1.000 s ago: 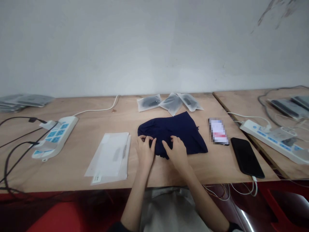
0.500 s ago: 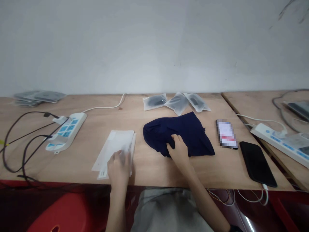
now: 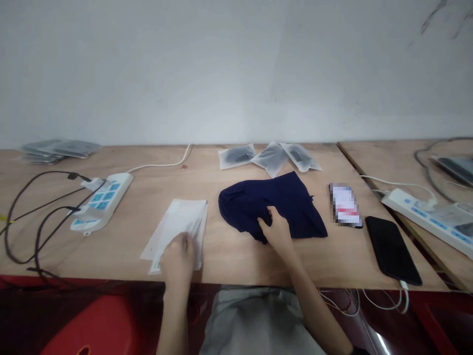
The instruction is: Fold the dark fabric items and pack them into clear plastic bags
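A stack of frosted plastic bags [image 3: 179, 217] lies on the table left of centre, a small printed label showing at its near edge. My left hand [image 3: 178, 256] rests on the stack, its fingers drawn together in a pinch at the top bag; the fingertips are partly blurred. To the right, a navy blue cloth item [image 3: 266, 199] is spread flat, rounded at its left end and broad at its right. My right hand [image 3: 277, 229] has thumb and fingers closed on a fold at its near edge.
Three filled frosted bags [image 3: 237, 156] lie near the wall. On the left are a power strip [image 3: 101, 202] with black cables and a pile of packets [image 3: 61, 148]. At right lie a lit phone [image 3: 346, 204], a black phone [image 3: 393, 251] on a cable, and another power strip [image 3: 424, 217].
My left hand's fingers have curled together and drawn slightly nearer over the bags. My right hand has shifted slightly right, and the cloth's near edge is bunched more between its fingers.
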A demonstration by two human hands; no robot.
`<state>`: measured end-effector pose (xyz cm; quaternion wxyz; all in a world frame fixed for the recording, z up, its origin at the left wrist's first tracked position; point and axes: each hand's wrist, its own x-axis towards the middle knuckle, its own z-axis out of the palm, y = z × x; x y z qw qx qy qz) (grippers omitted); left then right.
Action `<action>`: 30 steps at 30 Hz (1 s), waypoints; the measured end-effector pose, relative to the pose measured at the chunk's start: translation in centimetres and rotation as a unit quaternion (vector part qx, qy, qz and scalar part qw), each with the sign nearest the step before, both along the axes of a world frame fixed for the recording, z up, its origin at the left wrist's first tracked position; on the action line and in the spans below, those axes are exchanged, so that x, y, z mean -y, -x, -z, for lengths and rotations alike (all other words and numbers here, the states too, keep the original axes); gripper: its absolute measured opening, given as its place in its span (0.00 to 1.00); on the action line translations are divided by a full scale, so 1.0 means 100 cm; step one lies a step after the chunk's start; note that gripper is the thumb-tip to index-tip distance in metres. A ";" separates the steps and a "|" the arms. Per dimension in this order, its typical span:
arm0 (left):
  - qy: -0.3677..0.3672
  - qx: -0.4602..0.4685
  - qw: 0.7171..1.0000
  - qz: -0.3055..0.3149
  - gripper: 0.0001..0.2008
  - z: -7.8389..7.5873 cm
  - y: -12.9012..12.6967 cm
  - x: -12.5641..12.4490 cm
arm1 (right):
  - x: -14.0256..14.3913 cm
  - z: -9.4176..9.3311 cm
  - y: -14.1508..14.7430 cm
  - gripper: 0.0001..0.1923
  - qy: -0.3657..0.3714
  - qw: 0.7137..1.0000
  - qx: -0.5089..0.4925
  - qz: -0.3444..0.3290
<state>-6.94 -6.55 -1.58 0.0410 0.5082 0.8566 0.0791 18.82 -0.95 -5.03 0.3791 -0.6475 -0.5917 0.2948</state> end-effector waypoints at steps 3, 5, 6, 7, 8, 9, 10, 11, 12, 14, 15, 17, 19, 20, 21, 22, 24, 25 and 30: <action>-0.079 0.025 0.997 -0.004 0.16 -0.010 -0.008 0.000 | 0.001 -0.002 -0.004 0.12 -0.021 0.989 -0.146 -0.023; -0.151 0.052 0.987 0.021 0.19 -0.017 -0.018 -0.001 | 0.002 -0.004 -0.010 0.13 -0.018 0.964 -0.263 -0.034; -0.178 0.062 0.981 0.039 0.18 -0.019 -0.024 -0.001 | 0.003 -0.006 -0.014 0.15 -0.009 0.947 -0.319 -0.031; -0.197 0.069 0.976 0.061 0.16 -0.020 -0.030 -0.002 | 0.004 -0.007 -0.018 0.18 0.003 0.929 -0.370 -0.023; -0.211 0.074 0.971 0.087 0.13 -0.021 -0.036 -0.004 | 0.005 -0.009 -0.023 0.20 0.017 0.909 -0.416 -0.012; -0.222 0.079 0.965 0.117 0.10 -0.020 -0.042 -0.007 | 0.007 -0.010 -0.028 0.23 0.029 0.890 -0.454 -0.003; -0.233 0.086 0.958 0.146 0.09 -0.018 -0.049 -0.010 | 0.009 -0.011 -0.033 0.25 0.039 0.873 -0.486 0.002; -0.243 0.095 0.950 0.171 0.10 -0.015 -0.055 -0.015 | 0.012 -0.012 -0.038 0.26 0.047 0.859 -0.510 0.003; -0.250 0.104 0.943 0.193 0.11 -0.012 -0.061 -0.020 | 0.015 -0.013 -0.044 0.25 0.053 0.847 -0.529 0.005; -0.253 0.116 0.932 0.232 0.13 -0.008 -0.073 -0.029 | 0.022 -0.015 -0.052 0.20 0.059 0.834 -0.549 0.006; -0.252 0.115 0.928 0.249 0.15 -0.007 -0.079 -0.033 | 0.025 -0.016 -0.056 0.18 0.066 0.833 -0.549 0.001; -0.249 0.107 0.923 0.275 0.20 -0.006 -0.090 -0.038 | 0.030 -0.020 -0.059 0.19 0.099 0.839 -0.534 -0.031; -0.240 0.105 0.921 0.287 0.24 -0.007 -0.100 -0.038 | 0.030 -0.026 -0.057 0.24 0.142 0.853 -0.496 -0.081; -0.235 0.110 0.921 0.290 0.25 -0.007 -0.104 -0.038 | 0.029 -0.029 -0.055 0.26 0.158 0.861 -0.472 -0.104; -0.230 0.119 0.920 0.295 0.26 -0.007 -0.107 -0.036 | 0.027 -0.032 -0.053 0.26 0.166 0.871 -0.447 -0.120; -0.226 0.132 0.917 0.300 0.27 -0.006 -0.110 -0.035 | 0.024 -0.035 -0.050 0.25 0.168 0.880 -0.424 -0.133; -0.222 0.157 0.910 0.312 0.28 -0.004 -0.113 -0.032 | 0.017 -0.040 -0.045 0.20 0.163 0.897 -0.385 -0.147; -0.222 0.169 0.906 0.318 0.28 -0.003 -0.114 -0.030 | 0.013 -0.041 -0.043 0.18 0.159 0.904 -0.369 -0.148; -0.257 0.181 0.895 0.315 0.39 0.004 -0.132 -0.014 | -0.002 -0.040 -0.030 0.20 0.135 0.948 -0.277 -0.083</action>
